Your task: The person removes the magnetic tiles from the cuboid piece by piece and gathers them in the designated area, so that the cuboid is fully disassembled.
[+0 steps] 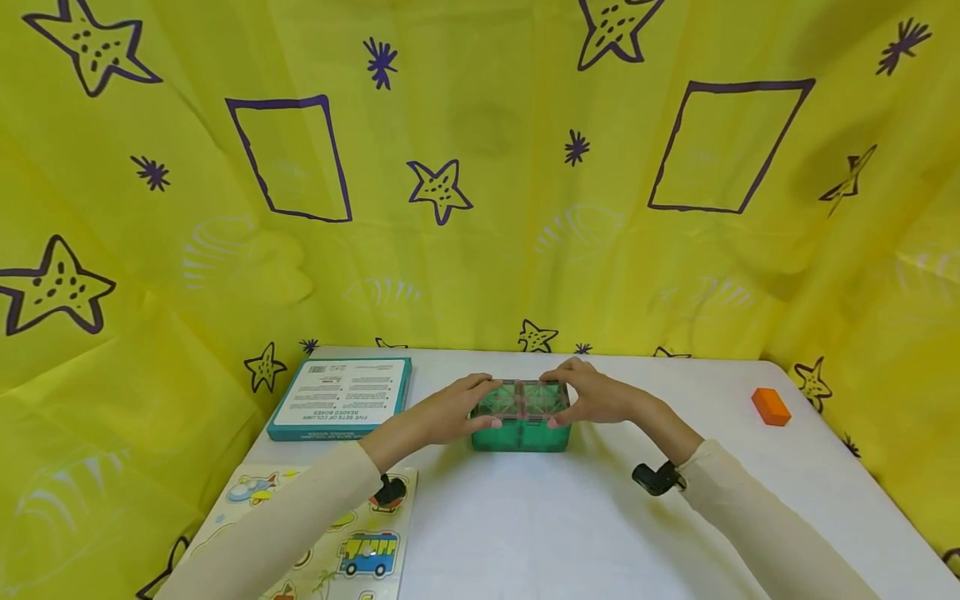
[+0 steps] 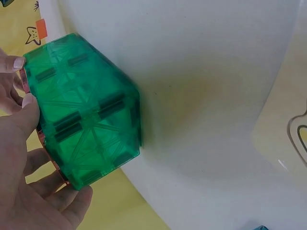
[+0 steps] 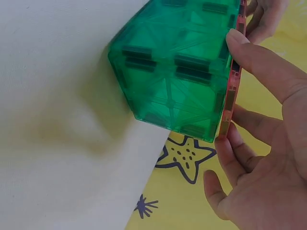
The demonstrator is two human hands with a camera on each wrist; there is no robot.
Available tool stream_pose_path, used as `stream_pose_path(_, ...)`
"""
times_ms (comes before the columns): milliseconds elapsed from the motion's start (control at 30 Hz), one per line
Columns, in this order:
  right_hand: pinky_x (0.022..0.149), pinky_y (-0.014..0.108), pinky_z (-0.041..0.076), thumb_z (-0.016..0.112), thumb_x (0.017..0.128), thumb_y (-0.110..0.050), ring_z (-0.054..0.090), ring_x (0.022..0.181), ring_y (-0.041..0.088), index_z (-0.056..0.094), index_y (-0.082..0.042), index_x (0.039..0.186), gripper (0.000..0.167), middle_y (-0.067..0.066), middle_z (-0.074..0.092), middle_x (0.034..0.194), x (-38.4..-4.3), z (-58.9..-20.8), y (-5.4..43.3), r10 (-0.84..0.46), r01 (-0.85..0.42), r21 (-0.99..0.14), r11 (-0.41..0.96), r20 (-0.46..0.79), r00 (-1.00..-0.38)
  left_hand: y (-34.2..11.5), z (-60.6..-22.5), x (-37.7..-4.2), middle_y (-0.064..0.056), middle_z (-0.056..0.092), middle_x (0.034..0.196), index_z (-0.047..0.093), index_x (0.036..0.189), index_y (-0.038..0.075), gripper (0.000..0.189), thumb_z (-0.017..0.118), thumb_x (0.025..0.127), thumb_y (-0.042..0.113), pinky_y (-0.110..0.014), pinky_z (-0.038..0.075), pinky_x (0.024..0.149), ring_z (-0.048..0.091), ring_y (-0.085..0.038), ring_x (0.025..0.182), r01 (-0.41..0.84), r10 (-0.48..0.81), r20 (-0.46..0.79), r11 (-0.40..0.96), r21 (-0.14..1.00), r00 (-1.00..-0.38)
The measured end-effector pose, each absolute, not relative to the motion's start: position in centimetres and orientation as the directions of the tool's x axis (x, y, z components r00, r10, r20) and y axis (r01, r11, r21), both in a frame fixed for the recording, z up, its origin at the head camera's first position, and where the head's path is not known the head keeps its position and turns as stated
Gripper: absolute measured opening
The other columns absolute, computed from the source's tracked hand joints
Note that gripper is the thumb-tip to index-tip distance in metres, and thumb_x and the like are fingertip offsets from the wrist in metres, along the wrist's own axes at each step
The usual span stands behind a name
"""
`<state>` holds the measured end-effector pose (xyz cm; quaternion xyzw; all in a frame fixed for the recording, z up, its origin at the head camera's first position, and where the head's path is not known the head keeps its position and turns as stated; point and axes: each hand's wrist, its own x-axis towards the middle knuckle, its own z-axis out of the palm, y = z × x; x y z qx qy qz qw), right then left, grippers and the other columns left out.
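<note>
A box of translucent green magnetic tiles (image 1: 520, 437) stands on the white table, with clear reddish tiles (image 1: 521, 398) lying across its top. At the top's left end, my left hand (image 1: 455, 410) holds the reddish layer, thumb on the front edge and fingers over the far side. My right hand (image 1: 596, 395) grips the right end in the same way. In the left wrist view, the thumb (image 2: 29, 108) lies along the reddish rim. The right wrist view shows the other thumb (image 3: 240, 38) on that rim, with fingertips at the box's corner.
A teal and white boxed set (image 1: 341, 396) lies at the back left. Nearer on the left is a picture puzzle board (image 1: 397, 533), partly under my left sleeve. An orange block (image 1: 771, 407) sits far right. A yellow patterned curtain (image 1: 480, 275) hangs behind the table.
</note>
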<state>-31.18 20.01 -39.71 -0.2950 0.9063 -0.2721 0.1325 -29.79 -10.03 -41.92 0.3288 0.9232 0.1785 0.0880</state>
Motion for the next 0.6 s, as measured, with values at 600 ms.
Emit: stream_pose_path(600, 0.099, 0.06, 0.039, 0.091, 0.086, -0.034, 0.048, 0.121, 0.037, 0.056, -0.004, 0.15, 0.08, 0.016, 0.051, 0.134, -29.9, -39.9, 19.5, -0.579, -0.545, -0.438, 0.715, 0.064, -0.812, -9.9, -41.8, -29.7, -0.018, 0.028, 0.171, 0.03, 0.168, 0.014, 0.074, 0.059, 0.108, 0.046, -0.052, 0.035, 0.125, 0.031, -0.037, 0.158, 0.579, 0.645, -0.052, 0.715, 0.392, -0.762)
